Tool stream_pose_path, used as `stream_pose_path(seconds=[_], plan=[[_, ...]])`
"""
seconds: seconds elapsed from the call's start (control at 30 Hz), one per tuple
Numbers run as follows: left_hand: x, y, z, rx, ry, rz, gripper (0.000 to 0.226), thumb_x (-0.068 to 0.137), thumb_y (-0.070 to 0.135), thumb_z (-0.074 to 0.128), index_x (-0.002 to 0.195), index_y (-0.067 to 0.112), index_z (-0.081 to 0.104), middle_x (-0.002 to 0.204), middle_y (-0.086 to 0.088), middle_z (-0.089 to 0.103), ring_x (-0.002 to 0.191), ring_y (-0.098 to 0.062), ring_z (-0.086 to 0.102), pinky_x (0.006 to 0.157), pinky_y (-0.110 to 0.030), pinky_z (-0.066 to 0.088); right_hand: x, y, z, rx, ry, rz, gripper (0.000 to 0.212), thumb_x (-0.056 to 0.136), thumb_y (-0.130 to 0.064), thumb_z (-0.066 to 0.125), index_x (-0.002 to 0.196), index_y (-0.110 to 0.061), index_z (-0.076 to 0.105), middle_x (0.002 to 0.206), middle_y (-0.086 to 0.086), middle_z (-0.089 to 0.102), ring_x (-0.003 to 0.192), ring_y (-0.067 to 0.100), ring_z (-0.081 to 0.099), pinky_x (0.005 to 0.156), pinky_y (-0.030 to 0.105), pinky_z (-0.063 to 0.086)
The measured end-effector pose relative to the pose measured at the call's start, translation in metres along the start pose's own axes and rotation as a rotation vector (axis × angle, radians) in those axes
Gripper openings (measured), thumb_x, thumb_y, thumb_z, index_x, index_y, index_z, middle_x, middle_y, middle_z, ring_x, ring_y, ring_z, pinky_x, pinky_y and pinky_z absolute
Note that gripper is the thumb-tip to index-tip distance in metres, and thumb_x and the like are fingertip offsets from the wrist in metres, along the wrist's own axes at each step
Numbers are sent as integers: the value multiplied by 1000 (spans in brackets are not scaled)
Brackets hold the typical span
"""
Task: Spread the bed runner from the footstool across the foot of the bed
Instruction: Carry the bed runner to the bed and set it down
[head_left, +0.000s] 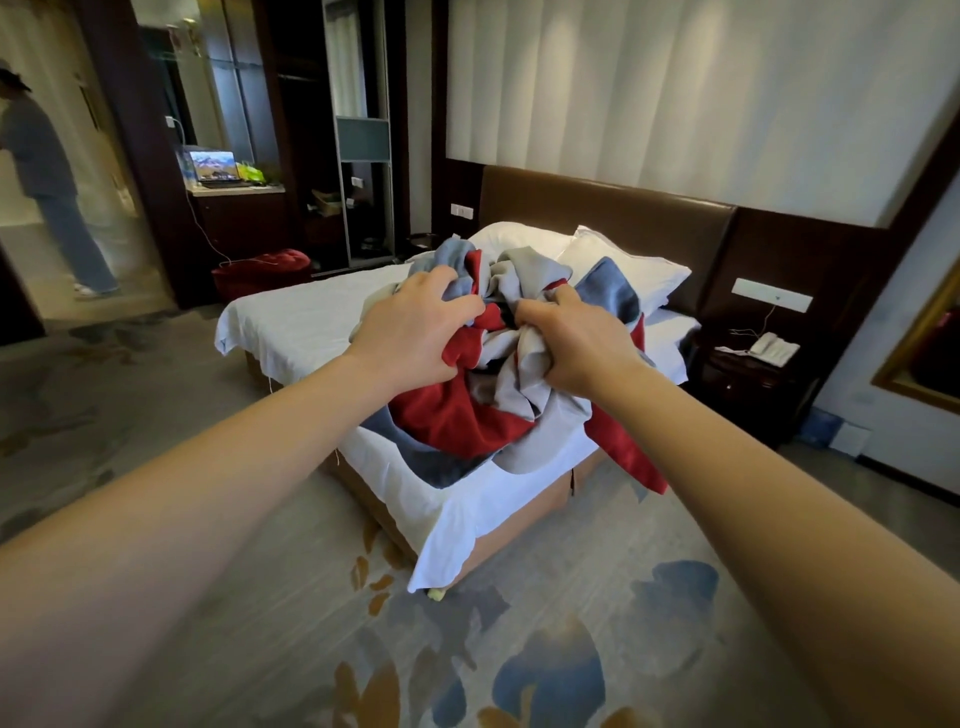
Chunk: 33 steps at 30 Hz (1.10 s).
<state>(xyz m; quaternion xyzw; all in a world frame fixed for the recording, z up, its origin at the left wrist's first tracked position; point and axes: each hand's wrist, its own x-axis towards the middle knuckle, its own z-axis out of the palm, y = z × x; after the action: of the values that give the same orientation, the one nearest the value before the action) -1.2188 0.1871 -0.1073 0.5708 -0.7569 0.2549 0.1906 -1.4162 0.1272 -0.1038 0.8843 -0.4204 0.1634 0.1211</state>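
- Covering the floor, a patterned carpet (519, 623) in grey, blue and ochre fills the foreground.
- Bed (311, 322): dressed in a white sheet, with its near corner toward the camera.
- Headboard (597, 218): brown and padded, behind two white pillows (623, 265) at the far end.
- Bed runner (457, 421): a crumpled heap of red, grey and blue cloth on the near corner of the bed, at its foot. One red flap hangs over the right-hand edge.
- Left hand (415, 332): fingers curled into the top of the heap, gripping a bunch of cloth.
- Right hand (576, 343): fingers likewise curled, clutching grey folds just beside the left hand.
- Second person (47, 171): standing at far left, blurred.
- Red cushioned footstool (260, 267): on the floor beyond the bed's far side, well apart from the runner.
- Nightstand (743, 384): dark, right of the bed, carrying a white telephone (769, 345).
- Laptop (215, 166): screen lit, on a counter at the rear left.
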Motion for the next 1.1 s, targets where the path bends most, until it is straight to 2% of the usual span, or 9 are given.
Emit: stream_pose_path(seconds=[0.27,0.63,0.73,0.93,1.1], plan=[[21,-46,49,-22,-51,-35,44,71,29,69,113,23,56,119,-14,47,104,-35,49,69,-41,48,56,5,42,21,-29,-23,41,76,-18,61,114,-28,49,96,3,35,73,28,46,53,30,36],[88,-112,96,10,-36,-75,41,72,30,68,110,21,57,114,-13,47,100,-34,49,65,-41,50,167,34,79,10,-22,-74,44,73,-17,64,112,-29,48,100,5,40,72,29,50,50,27,34],[105,-130,103,42,-44,-87,44,72,31,68,113,23,55,117,-14,46,103,-34,49,66,-42,50,195,39,87,16,-18,-86,46,72,-16,64,113,-29,47,103,7,41,76,30,53,51,29,38],[127,-166,123,47,-61,-99,46,72,30,66,116,23,55,120,-13,45,104,-35,48,69,-47,52,242,42,104,19,-15,-94,48,71,-16,65,114,-30,47,102,6,40,79,31,53,52,30,37],[141,-205,146,41,-70,-95,47,71,31,67,115,23,55,119,-14,45,104,-35,48,69,-46,51,283,35,123,24,-23,-96,46,73,-15,63,113,-29,47,104,7,41,79,32,53,56,34,47]])
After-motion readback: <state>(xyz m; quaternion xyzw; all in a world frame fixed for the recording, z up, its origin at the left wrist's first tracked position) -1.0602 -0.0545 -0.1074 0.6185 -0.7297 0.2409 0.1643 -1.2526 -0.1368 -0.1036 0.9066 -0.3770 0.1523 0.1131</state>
